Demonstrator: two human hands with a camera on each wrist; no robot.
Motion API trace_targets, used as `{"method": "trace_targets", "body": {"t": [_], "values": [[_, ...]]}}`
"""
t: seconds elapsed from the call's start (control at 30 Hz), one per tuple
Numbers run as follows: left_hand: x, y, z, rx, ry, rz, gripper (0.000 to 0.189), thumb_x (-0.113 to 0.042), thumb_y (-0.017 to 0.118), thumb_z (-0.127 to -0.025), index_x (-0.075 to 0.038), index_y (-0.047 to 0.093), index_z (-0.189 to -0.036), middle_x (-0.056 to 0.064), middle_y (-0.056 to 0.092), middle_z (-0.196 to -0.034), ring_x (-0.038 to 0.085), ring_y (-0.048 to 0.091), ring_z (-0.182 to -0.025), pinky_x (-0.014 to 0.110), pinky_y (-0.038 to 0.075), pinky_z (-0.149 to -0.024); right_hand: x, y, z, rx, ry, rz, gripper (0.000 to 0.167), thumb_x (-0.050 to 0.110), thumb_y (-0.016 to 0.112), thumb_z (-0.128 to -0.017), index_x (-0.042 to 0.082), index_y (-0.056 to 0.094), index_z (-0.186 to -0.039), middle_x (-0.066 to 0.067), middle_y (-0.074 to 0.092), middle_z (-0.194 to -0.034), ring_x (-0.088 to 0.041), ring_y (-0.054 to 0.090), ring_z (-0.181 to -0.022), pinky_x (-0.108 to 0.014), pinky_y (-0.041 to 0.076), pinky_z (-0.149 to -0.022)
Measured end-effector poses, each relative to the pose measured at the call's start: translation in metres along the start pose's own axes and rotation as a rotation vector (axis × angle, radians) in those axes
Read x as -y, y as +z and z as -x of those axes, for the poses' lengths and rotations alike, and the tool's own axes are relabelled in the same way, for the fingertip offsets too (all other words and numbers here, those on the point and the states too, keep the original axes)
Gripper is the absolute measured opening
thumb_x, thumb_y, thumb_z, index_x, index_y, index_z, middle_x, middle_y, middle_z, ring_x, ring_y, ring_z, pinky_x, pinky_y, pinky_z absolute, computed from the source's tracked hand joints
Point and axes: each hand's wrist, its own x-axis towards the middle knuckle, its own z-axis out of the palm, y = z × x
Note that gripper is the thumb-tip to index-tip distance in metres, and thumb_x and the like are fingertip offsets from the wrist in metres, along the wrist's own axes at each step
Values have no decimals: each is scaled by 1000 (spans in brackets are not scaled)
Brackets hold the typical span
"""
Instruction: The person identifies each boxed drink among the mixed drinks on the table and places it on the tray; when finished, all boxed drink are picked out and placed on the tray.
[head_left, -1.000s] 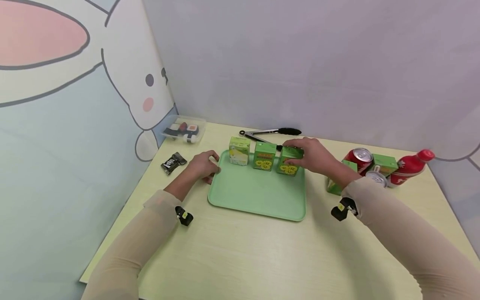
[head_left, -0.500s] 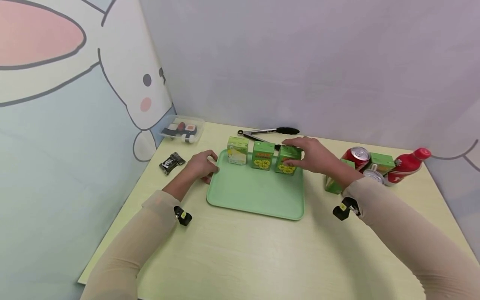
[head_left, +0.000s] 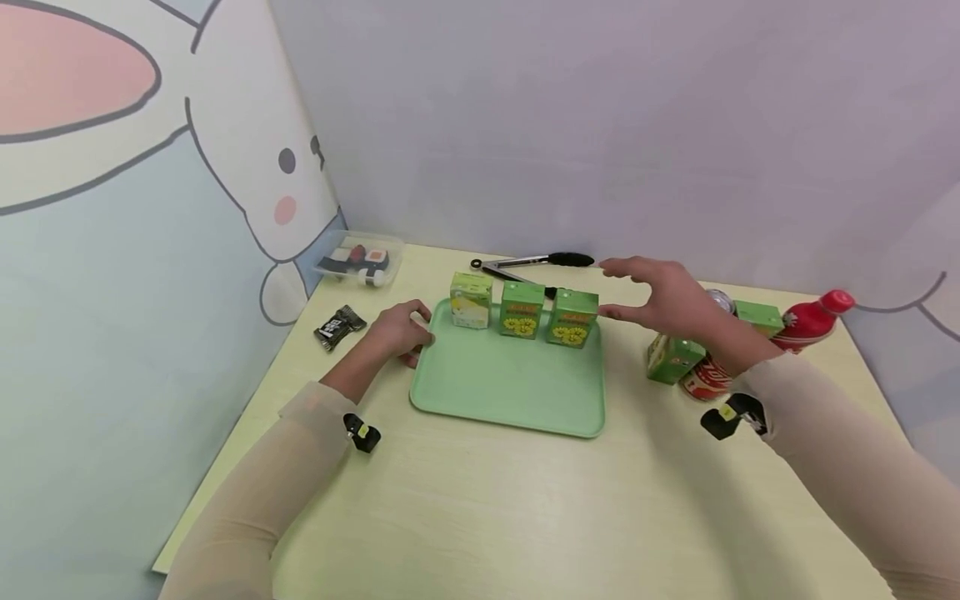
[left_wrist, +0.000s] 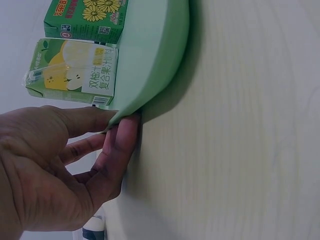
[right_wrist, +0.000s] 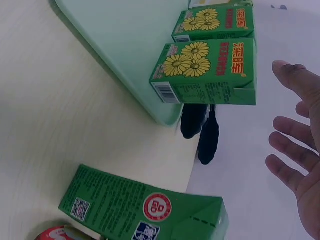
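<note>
My left hand (head_left: 400,332) pinches the left rim of the light green tray (head_left: 510,392). In the left wrist view the thumb lies over the rim and the fingers (left_wrist: 122,142) are beneath it. Along the tray's far side stand a pale green-and-yellow juice carton (left_wrist: 80,70) and two green drink cartons with yellow flowers, the middle one (head_left: 522,310) and the right one (head_left: 573,319). My right hand (head_left: 667,298) is in the air right of the right carton, thumb and fingers spread with nothing between them. The right wrist view shows it apart from that carton (right_wrist: 205,72).
Right of the tray stand another green carton (head_left: 672,360), red cans (head_left: 707,381), a further green carton (head_left: 759,315) and a red-capped bottle (head_left: 813,321). Tongs (head_left: 525,265) lie behind the tray. At left are a black wrapped snack (head_left: 339,327) and a clear box of sushi-like pieces (head_left: 360,260).
My right hand has let go of the right flower carton and moved up and to the right, its fingers spreading. The carton stays on the tray; my left hand keeps its hold.
</note>
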Motion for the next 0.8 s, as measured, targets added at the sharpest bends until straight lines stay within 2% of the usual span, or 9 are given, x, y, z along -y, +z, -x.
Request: {"method": "trace_targets", "body": {"t": [0.2,0.3,0.43,0.63,0.8], "values": [[2,1,-2,-5,2,6,39,-15,73,-105,-13,58,-141,16,75,-114,17,73,-66,32,67,-62,-11,-21,16,-8,59,43,73,36,90,-95,15,61,-158,-16,69,-153,-46,63,-141,-70,53,-115],[3,0,-2,-6,3,5,39,-15,73,-105,-12,59,-141,16,75,-113,17,73,-66,32,68,-62,-16,-33,25,-10,86,67,75,37,90,-95,16,59,-160,-16,67,-155,-47,62,-141,-69,59,-107],[3,0,-1,-9,9,1,39,-15,73,-105,-13,59,-141,16,74,-113,17,72,-65,32,67,-62,-26,-47,38,-25,110,83,75,35,91,-95,16,59,-160,-18,65,-156,-50,63,-137,-71,62,-99],[4,1,-2,-8,18,5,39,-16,74,-105,-12,59,-140,16,74,-112,17,72,-63,32,66,-61,-55,-60,60,-45,170,90,71,28,89,-97,14,59,-159,-22,64,-155,-55,64,-134,-78,54,-103],[6,1,-3,-2,25,21,39,-15,73,-105,-12,58,-141,16,75,-111,17,72,-65,31,66,-61,-81,-66,75,-49,239,116,71,34,86,-99,11,57,-159,-28,64,-152,-61,62,-132,-80,52,-101]]}}
